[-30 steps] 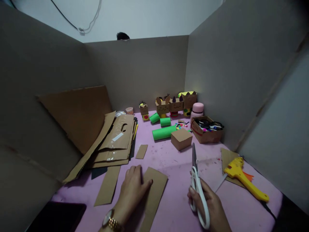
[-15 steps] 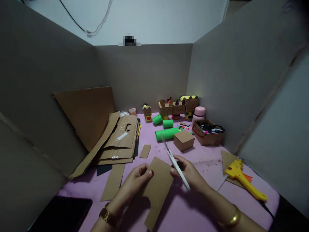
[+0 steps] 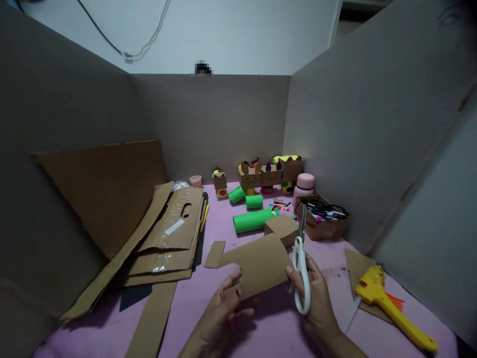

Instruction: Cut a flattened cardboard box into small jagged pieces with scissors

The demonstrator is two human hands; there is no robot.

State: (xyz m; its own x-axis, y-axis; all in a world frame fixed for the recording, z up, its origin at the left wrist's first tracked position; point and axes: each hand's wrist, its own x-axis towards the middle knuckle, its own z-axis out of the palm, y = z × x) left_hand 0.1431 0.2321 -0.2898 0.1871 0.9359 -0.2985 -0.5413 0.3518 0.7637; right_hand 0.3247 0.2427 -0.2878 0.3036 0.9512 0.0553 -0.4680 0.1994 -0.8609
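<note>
My left hand grips the lower edge of a brown cardboard piece and holds it raised above the pink table. My right hand is closed round the white handles of a pair of scissors. The scissors point up and away, with the blades right at the cardboard's right edge. Whether the blades are open I cannot make out.
A stack of cardboard sheets lies at the left, with a loose strip in front. Green tubes, a small brown box, cardboard figures and a box of pens stand behind. A yellow glue gun lies right.
My left hand lifted the cardboard piece off the table and turned it. My right hand brought the scissors upright to the piece's right edge.
</note>
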